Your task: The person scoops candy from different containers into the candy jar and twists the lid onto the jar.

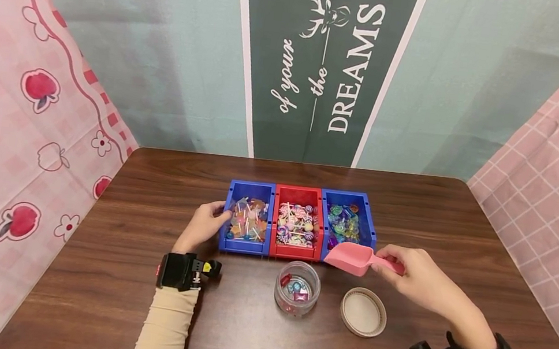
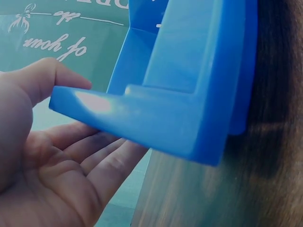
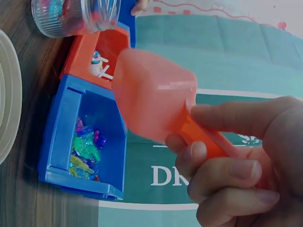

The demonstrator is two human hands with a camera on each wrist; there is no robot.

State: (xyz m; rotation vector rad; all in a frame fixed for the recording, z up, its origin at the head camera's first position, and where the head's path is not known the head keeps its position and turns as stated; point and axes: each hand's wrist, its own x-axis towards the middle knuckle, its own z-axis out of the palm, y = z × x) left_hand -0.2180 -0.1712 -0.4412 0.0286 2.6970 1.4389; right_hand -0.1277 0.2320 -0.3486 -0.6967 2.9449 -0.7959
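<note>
My right hand (image 1: 411,272) grips the handle of a pink scoop (image 1: 351,258), held over the front edge of the right blue bin (image 1: 374,233). No candy shows in the scoop's visible part. My left hand (image 2: 61,156) pinches the side wall of the left blue bin (image 2: 142,116), thumb on the rim and fingers outside. That bin holds small lollipops (image 1: 248,217). Between the blue bins stands a red bin (image 1: 294,252) with swirled candies and lollipops. Shiny colored candies (image 3: 85,149) lie in the right bin. A clear jar (image 1: 297,288) in front has several wrapped candies inside.
A round lid (image 1: 363,312) lies on the brown wooden table (image 1: 249,339), right of the jar. Behind the table hangs a green cloth backdrop (image 1: 167,67) with white lettering. Pink patterned cloths flank both sides.
</note>
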